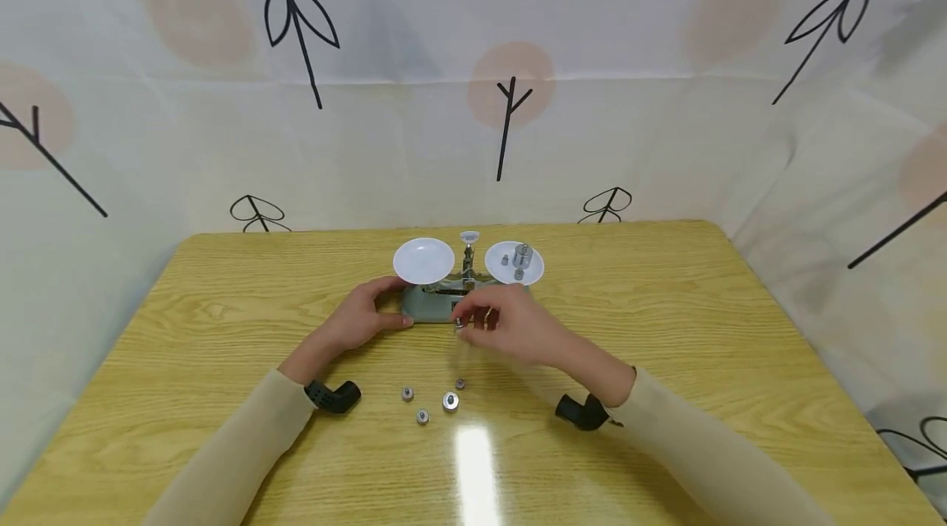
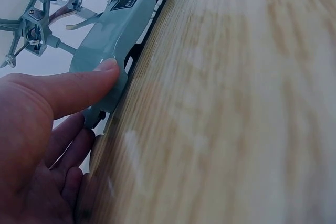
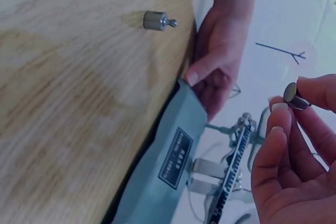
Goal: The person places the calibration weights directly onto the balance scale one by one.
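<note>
A two-pan balance scale (image 1: 427, 308) with a grey-green base stands toward the back of the table. My left hand (image 1: 359, 317) holds the left end of its base, thumb on the front side and fingers round the back; the left wrist view shows the thumb (image 2: 79, 85) pressed on the base. My right hand (image 1: 518, 325) pinches a small metal weight (image 3: 296, 97) between thumb and fingertips, just in front of the base. The left pan (image 1: 423, 261) holds nothing. On the right pan (image 1: 497, 271) stand a large cylindrical weight (image 1: 522, 256) and two small ones.
Several knobbed metal weights, one of them the larger weight (image 1: 450, 402), stand on the wooden table (image 1: 636, 304) in front of the scale. A patterned cloth (image 1: 414, 140) hangs behind the table's back edge.
</note>
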{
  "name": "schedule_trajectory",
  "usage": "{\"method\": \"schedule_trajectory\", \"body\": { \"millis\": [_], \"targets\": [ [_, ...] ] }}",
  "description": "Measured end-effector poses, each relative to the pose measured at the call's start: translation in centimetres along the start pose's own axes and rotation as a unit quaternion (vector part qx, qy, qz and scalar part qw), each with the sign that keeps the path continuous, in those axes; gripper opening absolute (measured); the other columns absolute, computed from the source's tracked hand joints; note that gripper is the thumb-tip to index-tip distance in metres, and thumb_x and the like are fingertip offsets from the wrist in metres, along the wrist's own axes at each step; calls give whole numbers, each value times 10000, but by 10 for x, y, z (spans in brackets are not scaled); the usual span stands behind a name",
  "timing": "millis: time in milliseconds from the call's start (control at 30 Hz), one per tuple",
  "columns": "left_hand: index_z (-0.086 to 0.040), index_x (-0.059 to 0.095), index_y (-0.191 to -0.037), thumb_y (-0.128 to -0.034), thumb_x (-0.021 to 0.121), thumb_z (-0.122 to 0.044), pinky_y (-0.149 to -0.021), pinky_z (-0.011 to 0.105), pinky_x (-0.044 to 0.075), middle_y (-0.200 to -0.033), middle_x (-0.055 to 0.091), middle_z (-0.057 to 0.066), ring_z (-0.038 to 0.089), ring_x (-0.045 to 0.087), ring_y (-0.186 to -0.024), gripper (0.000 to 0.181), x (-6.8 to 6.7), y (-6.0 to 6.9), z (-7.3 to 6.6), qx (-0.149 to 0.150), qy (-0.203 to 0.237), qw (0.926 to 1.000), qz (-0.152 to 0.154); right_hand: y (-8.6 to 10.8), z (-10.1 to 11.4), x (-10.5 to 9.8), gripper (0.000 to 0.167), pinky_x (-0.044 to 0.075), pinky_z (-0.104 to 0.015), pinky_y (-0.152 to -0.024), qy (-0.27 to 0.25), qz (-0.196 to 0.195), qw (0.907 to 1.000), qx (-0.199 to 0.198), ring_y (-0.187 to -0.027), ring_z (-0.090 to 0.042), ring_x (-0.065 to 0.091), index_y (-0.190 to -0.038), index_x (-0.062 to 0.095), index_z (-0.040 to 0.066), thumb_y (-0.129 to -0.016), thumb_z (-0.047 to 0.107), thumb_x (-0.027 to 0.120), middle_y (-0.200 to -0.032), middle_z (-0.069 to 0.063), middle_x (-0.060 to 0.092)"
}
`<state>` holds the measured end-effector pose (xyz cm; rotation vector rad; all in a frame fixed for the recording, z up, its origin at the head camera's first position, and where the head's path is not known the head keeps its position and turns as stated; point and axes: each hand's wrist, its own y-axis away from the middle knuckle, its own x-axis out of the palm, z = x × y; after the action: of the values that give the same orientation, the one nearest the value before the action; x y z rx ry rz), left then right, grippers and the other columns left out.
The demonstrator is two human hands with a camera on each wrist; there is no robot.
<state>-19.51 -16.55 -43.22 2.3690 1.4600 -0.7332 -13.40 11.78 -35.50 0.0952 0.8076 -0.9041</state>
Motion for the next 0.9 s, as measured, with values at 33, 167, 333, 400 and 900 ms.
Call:
{"method": "schedule_trajectory", "body": {
  "millis": [33,167,333,400,900],
  "targets": [
    [-69,560,-1395,-844,809,-165,-1146,513,281,-1433,531,105,306,384,-1399,612,0,0,0,9,-4,10000,17,0,1,-2,145,530,-251,-627,18,-34,10000,-12,-734,-66,590,-1022,734,102,-878,93,750,-845,92,648],
    [-78,564,-1393,-841,811,-164,-1149,496,283,-1432,534,88,289,385,-1401,612,0,-1,0,-30,-6,10000,43,1,1,-8,152,531,-257,-628,87,-173,9998,-54,-727,-63,590,-1029,735,95,-879,96,761,-848,85,655],
    [-77,569,-1386,-839,811,-151,-1153,487,279,-1423,542,84,282,388,-1399,603,0,-1,1,-5,16,10000,40,2,0,-15,162,529,-268,-624,138,-342,9993,10,-730,-75,595,-1033,737,99,-874,105,771,-845,80,660],
    [-76,570,-1385,-838,812,-148,-1152,492,279,-1422,543,87,286,388,-1398,603,0,-1,1,24,41,10000,37,3,0,-18,164,525,-267,-621,176,-394,9991,46,-727,-81,592,-1033,739,98,-873,107,772,-846,81,658],
    [-72,561,-1395,-837,812,-139,-1148,510,281,-1430,535,99,302,382,-1402,615,0,0,1,76,66,9999,8,7,-12,-45,168,525,-316,-681,339,-816,9943,604,-780,-131,603,-1064,737,67,-899,99,742,-889,57,670]
  ]
}}
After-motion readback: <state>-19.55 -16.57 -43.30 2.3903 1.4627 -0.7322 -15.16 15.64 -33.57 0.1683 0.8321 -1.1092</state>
